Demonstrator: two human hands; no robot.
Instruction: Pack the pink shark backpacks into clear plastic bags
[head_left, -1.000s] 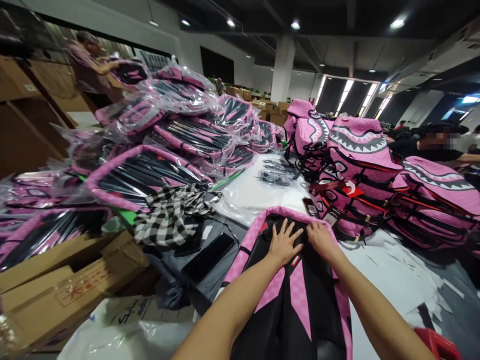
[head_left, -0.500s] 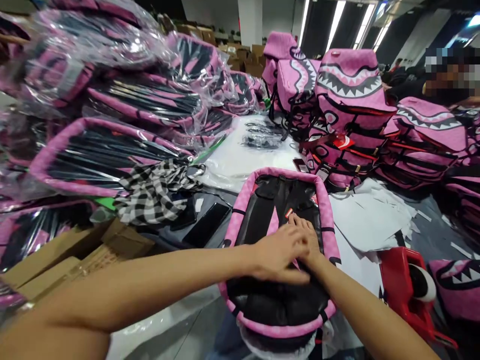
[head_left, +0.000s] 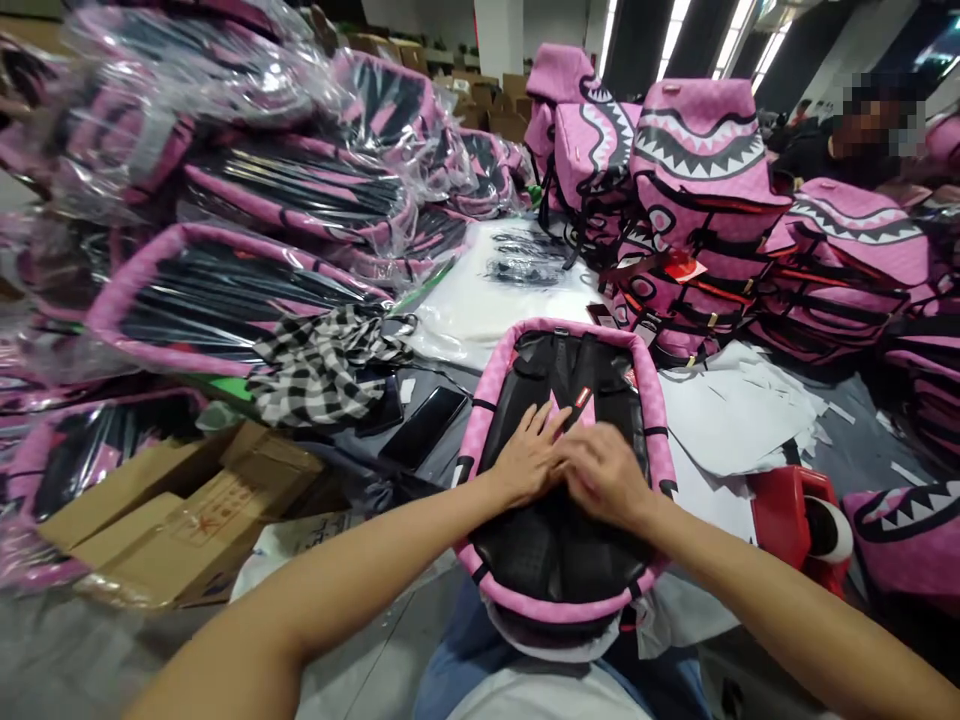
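Observation:
A pink-rimmed backpack [head_left: 559,560] lies with its black padded back panel and straps facing up, just above my lap. My left hand [head_left: 529,458] rests flat on the panel, fingers stretched forward and open. Beside it, my right hand [head_left: 606,472] is closed, its fingers curled and slightly blurred near my left fingertips. What the right fingers hold, if anything, is hidden. A small red label [head_left: 582,398] shows on the pack just ahead of both hands.
Plastic-wrapped backpacks [head_left: 292,195] are piled at left, above a cardboard box [head_left: 217,520]. Pink shark-mouth backpacks [head_left: 697,150] stand at back right. A red tape dispenser [head_left: 780,510], white paper sheets [head_left: 739,410], a phone [head_left: 424,428] and a checkered cloth [head_left: 319,370] lie around. A person [head_left: 817,155] is beyond.
My hands were crossed, left over right; now they lie side by side. My left hand has moved left and flattened on the panel, while my right fingers have curled.

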